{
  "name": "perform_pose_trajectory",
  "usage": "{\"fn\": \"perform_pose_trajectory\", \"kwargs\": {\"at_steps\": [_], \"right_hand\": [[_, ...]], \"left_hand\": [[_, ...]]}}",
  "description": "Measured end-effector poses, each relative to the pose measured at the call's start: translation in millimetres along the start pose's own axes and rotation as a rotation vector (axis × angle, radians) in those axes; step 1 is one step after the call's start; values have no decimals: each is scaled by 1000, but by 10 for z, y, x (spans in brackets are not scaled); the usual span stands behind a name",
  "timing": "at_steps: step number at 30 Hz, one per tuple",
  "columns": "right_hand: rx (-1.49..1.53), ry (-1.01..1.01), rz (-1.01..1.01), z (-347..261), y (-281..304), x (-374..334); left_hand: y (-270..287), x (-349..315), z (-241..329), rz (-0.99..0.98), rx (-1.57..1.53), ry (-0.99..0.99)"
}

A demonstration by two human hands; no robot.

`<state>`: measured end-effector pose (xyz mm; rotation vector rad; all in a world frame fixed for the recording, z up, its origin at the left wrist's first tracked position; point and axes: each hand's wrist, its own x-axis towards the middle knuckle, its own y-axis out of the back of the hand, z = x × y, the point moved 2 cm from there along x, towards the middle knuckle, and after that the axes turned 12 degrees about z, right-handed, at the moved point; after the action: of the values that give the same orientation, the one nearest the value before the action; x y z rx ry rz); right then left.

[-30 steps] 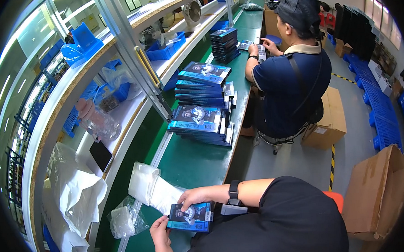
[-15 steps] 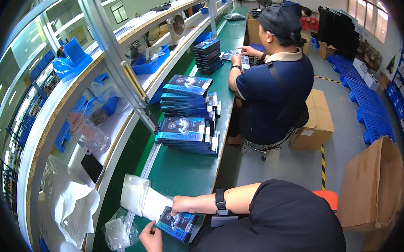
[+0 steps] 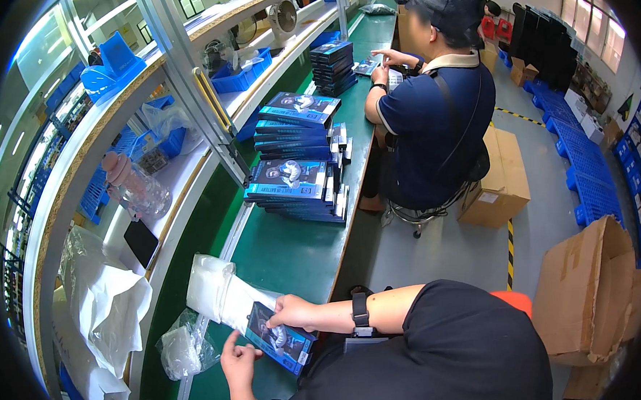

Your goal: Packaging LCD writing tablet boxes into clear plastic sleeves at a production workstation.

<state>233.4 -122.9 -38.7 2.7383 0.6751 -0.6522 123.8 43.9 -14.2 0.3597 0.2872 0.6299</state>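
Note:
A flat black-and-blue printed box [image 3: 288, 344] lies tilted on the green bench close to my body. My right hand [image 3: 291, 312] grips its far edge, fingers curled over the printed face. Beside the box's left edge is my left hand [image 3: 240, 362], its index finger and thumb apart with nothing between them. White translucent plastic bags [image 3: 213, 287] lie partly under the box's far left end. A crumpled clear bag [image 3: 186, 350] rests left of them, near my left hand.
Stacks of similar boxes [image 3: 287, 180] stand farther along the green bench [image 3: 294, 256]. A co-worker [image 3: 436, 121] sits beyond them, hands on the bench. Shelving on the left holds a phone [image 3: 141, 243] and a bottle [image 3: 135, 184]. An open carton [image 3: 586, 295] stands right.
My left hand's fingers have spread and come off the box's corner. My right hand stays on the box, which has turned slightly. The view has shifted a little.

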Motion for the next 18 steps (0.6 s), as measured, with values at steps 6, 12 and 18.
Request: {"fn": "perform_pose_trajectory", "kwargs": {"at_steps": [6,12,18], "right_hand": [[252,175,-213,-163,-88,-220],[-133,559,-551,-288,-62,-237],[-134,855,-311,-666,7,-477]], "left_hand": [[-188,-135,-36,-2,-843,472],[52,53,-40,-4,-1105,612],[-39,-285,243,-230,-1264,595]]}}
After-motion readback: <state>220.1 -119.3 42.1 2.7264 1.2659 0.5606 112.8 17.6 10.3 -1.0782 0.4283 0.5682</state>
